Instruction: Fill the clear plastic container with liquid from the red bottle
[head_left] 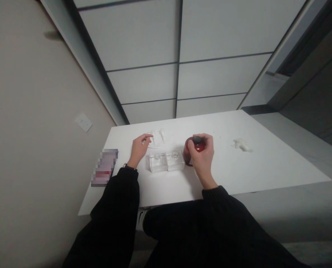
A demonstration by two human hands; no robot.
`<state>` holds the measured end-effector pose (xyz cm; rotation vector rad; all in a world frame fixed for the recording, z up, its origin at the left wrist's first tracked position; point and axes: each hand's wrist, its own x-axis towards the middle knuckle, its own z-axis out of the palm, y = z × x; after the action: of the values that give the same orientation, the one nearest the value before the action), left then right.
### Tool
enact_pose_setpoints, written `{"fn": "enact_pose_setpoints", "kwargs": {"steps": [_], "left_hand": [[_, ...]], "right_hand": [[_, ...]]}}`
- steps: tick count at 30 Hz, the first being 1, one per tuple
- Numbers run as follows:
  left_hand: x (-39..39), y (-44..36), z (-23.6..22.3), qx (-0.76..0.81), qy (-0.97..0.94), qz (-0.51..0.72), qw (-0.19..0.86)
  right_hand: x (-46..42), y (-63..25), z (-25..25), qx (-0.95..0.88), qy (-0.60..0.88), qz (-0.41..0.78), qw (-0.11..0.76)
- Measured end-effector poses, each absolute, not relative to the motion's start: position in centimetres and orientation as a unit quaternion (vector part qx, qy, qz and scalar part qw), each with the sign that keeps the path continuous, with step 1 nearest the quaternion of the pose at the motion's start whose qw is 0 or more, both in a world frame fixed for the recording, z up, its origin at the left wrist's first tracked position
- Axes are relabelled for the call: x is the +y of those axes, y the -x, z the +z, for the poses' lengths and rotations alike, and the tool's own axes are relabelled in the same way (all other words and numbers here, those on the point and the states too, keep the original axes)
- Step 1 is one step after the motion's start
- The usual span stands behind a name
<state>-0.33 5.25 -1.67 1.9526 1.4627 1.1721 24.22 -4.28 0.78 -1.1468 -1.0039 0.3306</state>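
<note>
My right hand (204, 158) is wrapped around a dark reddish-brown bottle (187, 149) with a black cap (197, 140), which stands on the white table. Just left of the bottle sits a clear plastic box (167, 163) with two side-by-side compartments, each with a round opening on top. My left hand (139, 147) hovers or rests beyond the box's left corner, fingers stretched out and apart. Near its fingertips lie small whitish, see-through pieces (162, 134), too faint to name. Whether the left fingers touch them I cannot tell.
A crumpled white wad (241, 145), maybe tissue or plastic, lies on the right of the table (268, 167). A pixelated flat rectangular object (106, 167) is at the left edge. A wall with a socket (84, 122) borders the left; panelled doors (149, 83) stand behind.
</note>
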Motion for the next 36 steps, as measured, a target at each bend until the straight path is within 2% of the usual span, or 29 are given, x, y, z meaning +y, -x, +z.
{"fn": "enact_pose_setpoints", "kwargs": {"steps": [10, 16, 21, 25, 29, 33, 36], "left_hand": [[5.45, 0.36, -1.93, 0.534, -0.704, 0.419, 0.21], [5.35, 0.38, -1.81, 0.527, -0.711, 0.415, 0.212], [5.16, 0.34, -1.67, 0.526, -0.712, 0.412, 0.214], [5.17, 0.31, -1.67, 0.527, -0.712, 0.409, 0.217], [5.36, 0.3, -1.9, 0.529, -0.713, 0.404, 0.222], [5.5, 0.29, -2.08, 0.53, -0.713, 0.401, 0.224], [5.46, 0.26, -2.04, 0.529, -0.715, 0.399, 0.226]], "right_hand": [[-4.37, -23.84, 1.05, -0.424, 0.517, 0.14, 0.731], [-4.7, -23.68, 0.87, -0.456, 0.535, 0.114, 0.702], [-4.7, -23.53, 0.71, -0.431, 0.532, 0.116, 0.72], [-4.77, -23.69, 0.95, -0.484, 0.528, 0.092, 0.691], [-4.79, -23.72, 1.02, -0.458, 0.514, 0.125, 0.714], [-4.74, -23.81, 1.02, -0.498, 0.527, 0.092, 0.682], [-4.72, -23.88, 1.03, -0.474, 0.528, 0.102, 0.697]]}}
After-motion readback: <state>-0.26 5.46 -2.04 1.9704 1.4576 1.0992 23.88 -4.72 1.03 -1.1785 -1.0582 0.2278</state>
